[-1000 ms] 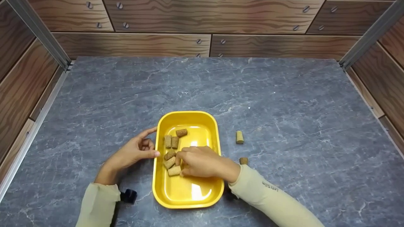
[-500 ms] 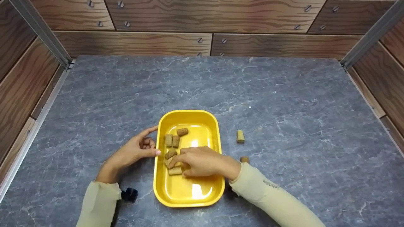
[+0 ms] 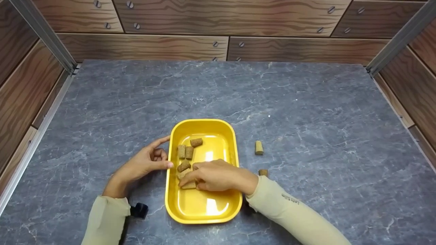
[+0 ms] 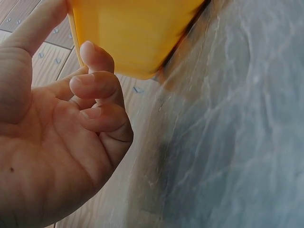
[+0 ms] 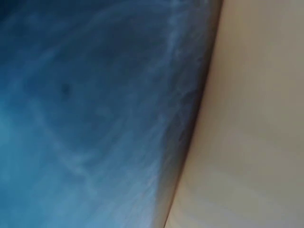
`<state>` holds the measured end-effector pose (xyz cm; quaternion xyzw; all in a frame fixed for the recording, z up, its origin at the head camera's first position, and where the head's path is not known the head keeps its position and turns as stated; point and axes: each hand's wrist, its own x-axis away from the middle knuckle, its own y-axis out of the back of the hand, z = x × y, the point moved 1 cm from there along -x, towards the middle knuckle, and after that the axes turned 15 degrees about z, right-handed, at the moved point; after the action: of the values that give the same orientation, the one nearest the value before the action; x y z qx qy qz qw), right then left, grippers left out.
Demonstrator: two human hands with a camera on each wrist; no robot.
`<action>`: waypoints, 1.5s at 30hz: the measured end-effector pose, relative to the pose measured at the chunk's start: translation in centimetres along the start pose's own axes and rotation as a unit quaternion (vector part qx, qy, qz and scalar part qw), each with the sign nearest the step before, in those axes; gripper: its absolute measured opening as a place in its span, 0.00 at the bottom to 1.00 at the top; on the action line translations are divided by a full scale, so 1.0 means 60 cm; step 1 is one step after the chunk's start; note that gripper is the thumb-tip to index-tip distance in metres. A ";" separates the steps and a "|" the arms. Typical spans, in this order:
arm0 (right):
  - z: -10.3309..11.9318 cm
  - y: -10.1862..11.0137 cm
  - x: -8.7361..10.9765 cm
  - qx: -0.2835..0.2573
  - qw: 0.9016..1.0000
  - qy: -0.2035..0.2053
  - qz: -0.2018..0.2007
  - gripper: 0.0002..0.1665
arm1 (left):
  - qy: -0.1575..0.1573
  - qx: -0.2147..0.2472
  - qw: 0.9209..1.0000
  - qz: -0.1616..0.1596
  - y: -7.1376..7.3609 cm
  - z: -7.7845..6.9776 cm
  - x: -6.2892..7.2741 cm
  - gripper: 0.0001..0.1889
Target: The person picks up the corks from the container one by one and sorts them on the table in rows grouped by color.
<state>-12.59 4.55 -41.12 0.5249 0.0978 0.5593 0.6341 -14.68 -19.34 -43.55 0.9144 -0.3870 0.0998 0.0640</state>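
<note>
A yellow tray (image 3: 204, 217) stands on the table with several corks in its left half. My left hand (image 3: 141, 163) is at its left side, straight thumb at the rim and index finger against the outer wall; the left wrist view shows the other fingers (image 4: 102, 118) loosely curled, holding nothing. My right hand (image 3: 218, 175) reaches inside, its index fingertip on the nearest light cork (image 3: 189, 185). Just beyond lie another light cork (image 3: 183, 173), partly covered by that finger, and a darker cork (image 3: 184, 165). The right wrist view shows neither hand nor corks.
One light cork (image 3: 259, 147) and one brown cork (image 3: 263, 173) lie on the table right of the tray. The brown one is close to the right sleeve (image 3: 289, 207). Wood-patterned walls (image 3: 177, 47) enclose the grey marbled table (image 3: 323, 136).
My right index finger has moved toward me, from beside the corks across the middle light cork to the nearest one. The left hand and the corks stay in place.
</note>
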 end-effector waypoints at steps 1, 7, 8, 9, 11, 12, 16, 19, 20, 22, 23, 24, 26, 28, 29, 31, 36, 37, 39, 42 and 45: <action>0.000 0.000 0.000 0.001 1.000 0.000 0.000 0.27 | 0.000 0.000 1.000 -0.001 0.000 -0.001 0.000 0.46; 0.003 0.000 0.002 -0.001 1.000 -0.009 0.006 0.27 | 0.002 -0.006 1.000 -0.002 -0.001 -0.003 0.000 0.46; 0.003 0.001 0.003 -0.004 1.000 -0.009 0.005 0.26 | 0.002 -0.007 1.000 -0.003 -0.001 -0.003 0.000 0.46; 0.003 0.002 0.004 -0.011 1.000 -0.007 0.004 0.26 | 0.002 -0.007 1.000 -0.002 -0.001 -0.003 0.000 0.46; 0.004 0.006 0.010 -0.027 1.000 -0.001 -0.001 0.25 | 0.000 -0.007 1.000 -0.001 -0.001 -0.002 0.001 0.46; 0.004 0.009 0.014 -0.037 0.999 0.003 -0.006 0.25 | 0.000 -0.007 1.000 -0.001 -0.001 -0.002 0.001 0.46; 0.004 0.025 0.034 -0.087 0.996 0.018 -0.031 0.23 | 0.000 -0.012 1.000 0.000 0.001 -0.001 0.001 0.46; 0.004 0.033 0.045 -0.113 0.992 0.023 -0.049 0.24 | 0.000 -0.014 1.000 0.000 0.001 -0.001 0.001 0.46; 0.004 0.034 0.047 -0.118 0.991 0.023 -0.053 0.23 | 0.000 -0.013 1.000 0.000 0.001 -0.001 0.001 0.46; 0.003 0.035 0.051 -0.123 0.990 0.024 -0.057 0.24 | 0.002 -0.011 1.000 0.001 0.000 -0.002 0.002 0.46; 0.002 0.034 0.053 -0.125 0.990 0.025 -0.058 0.23 | 0.002 -0.010 1.000 0.002 0.000 -0.002 0.001 0.46; 0.002 0.034 0.055 -0.127 0.990 0.024 -0.059 0.23 | 0.002 -0.009 1.000 0.002 0.000 -0.002 0.001 0.46; 0.001 0.035 0.061 -0.126 0.990 0.023 -0.066 0.23 | 0.003 -0.009 1.000 0.002 0.000 -0.002 0.000 0.46; -0.002 0.037 0.068 -0.123 0.989 0.019 -0.077 0.22 | 0.002 -0.009 1.000 0.002 0.000 -0.001 0.000 0.46; -0.004 0.038 0.073 -0.123 0.989 0.015 -0.082 0.22 | 0.002 -0.008 1.000 0.001 0.000 -0.001 0.000 0.46; -0.009 0.042 0.083 -0.122 0.988 0.011 -0.097 0.22 | 0.001 -0.007 1.000 0.000 -0.001 0.000 0.001 0.46; -0.035 0.048 0.113 -0.140 0.981 0.000 -0.135 0.22 | -0.001 -0.004 1.000 0.001 -0.002 0.001 0.002 0.46; -0.041 0.048 0.119 -0.149 0.978 -0.003 -0.143 0.22 | -0.001 -0.004 1.000 0.001 -0.002 0.001 0.002 0.46; -0.056 0.048 0.133 -0.163 0.973 -0.004 -0.162 0.22 | -0.004 -0.005 1.000 0.001 -0.002 0.000 0.002 0.46; -0.077 0.047 0.155 -0.184 0.965 -0.012 -0.185 0.22 | -0.006 -0.008 1.000 0.001 -0.001 -0.001 0.002 0.46; -0.098 0.044 0.176 -0.197 0.960 -0.020 -0.200 0.23 | -0.005 -0.009 1.000 -0.001 0.000 0.000 0.001 0.46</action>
<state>-14.63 15.89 -36.70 0.3704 0.0757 0.4187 0.8257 -14.65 -19.38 -43.54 0.9147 -0.3873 0.0921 0.0702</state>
